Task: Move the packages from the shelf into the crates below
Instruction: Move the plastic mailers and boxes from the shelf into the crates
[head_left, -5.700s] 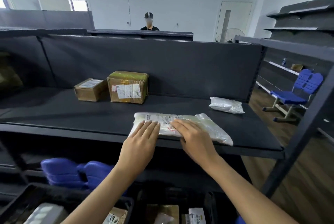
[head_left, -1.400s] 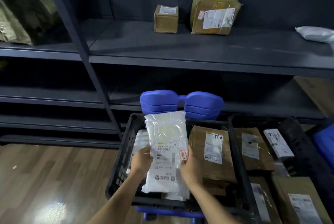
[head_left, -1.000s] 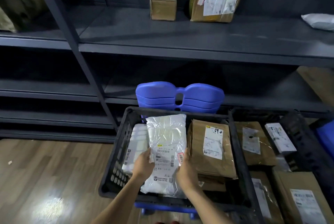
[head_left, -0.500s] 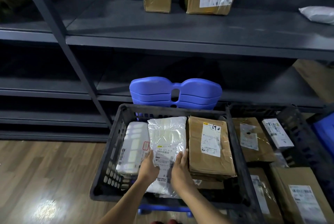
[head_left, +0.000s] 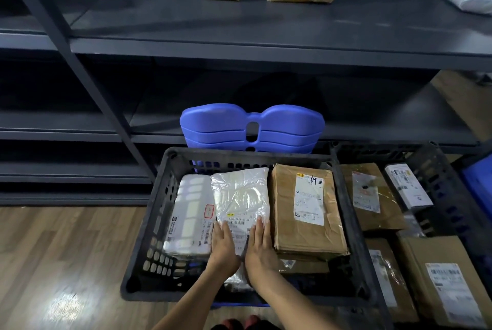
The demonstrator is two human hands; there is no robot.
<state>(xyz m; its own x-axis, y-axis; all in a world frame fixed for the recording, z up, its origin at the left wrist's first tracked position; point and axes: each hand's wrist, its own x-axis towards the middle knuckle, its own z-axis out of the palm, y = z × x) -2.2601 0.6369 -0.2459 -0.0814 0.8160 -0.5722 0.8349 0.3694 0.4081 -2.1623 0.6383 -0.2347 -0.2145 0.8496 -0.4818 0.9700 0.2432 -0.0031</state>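
Fingers (head_left: 221,229) of the left hand (head_left: 225,247) and right hand (head_left: 262,245) lie straight and flat on the white package (head_left: 242,193), which sits in the black crate (head_left: 149,225) between a padded pack (head_left: 190,212) and a brown pack (head_left: 306,233), so a soft push down, then letting go, looks best.
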